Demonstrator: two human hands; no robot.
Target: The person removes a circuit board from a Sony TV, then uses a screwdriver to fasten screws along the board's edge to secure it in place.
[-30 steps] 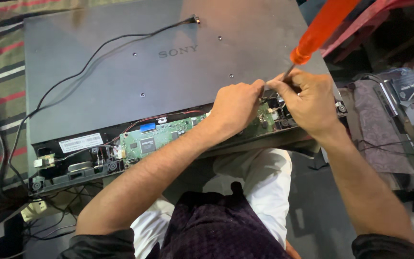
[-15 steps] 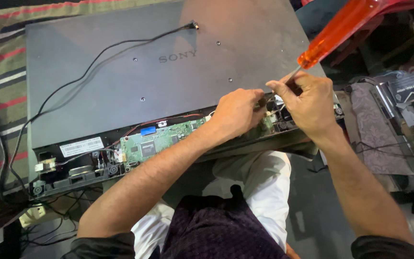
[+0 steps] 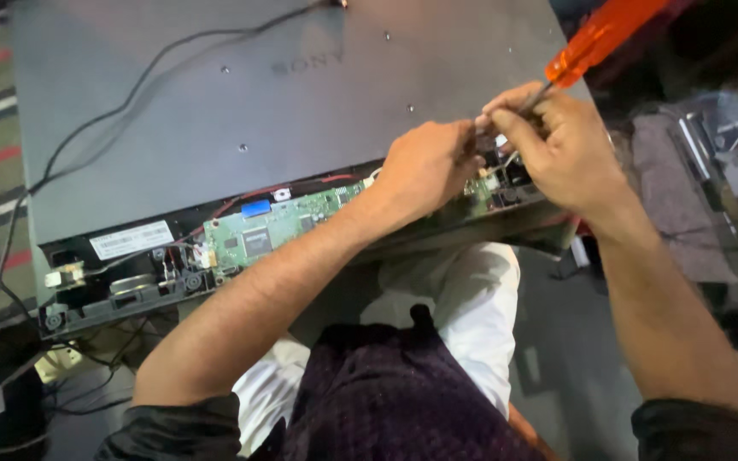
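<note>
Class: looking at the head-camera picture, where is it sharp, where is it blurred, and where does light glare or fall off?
Head view: soft all over; green circuit board fairly clear; both hands and the orange screwdriver smeared; a pale sheen lies on the grey panel; the right-side clutter falls into dim shadow.

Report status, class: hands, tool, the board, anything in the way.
Right hand shut on screwdriver, tip down at board edge. Left hand pressed beside it on circuit board. Black cable lies across panel, away from hands.

both forearms extended, left hand (image 3: pixel 424 166) curled, right hand (image 3: pixel 557 145) fingers pinched
</note>
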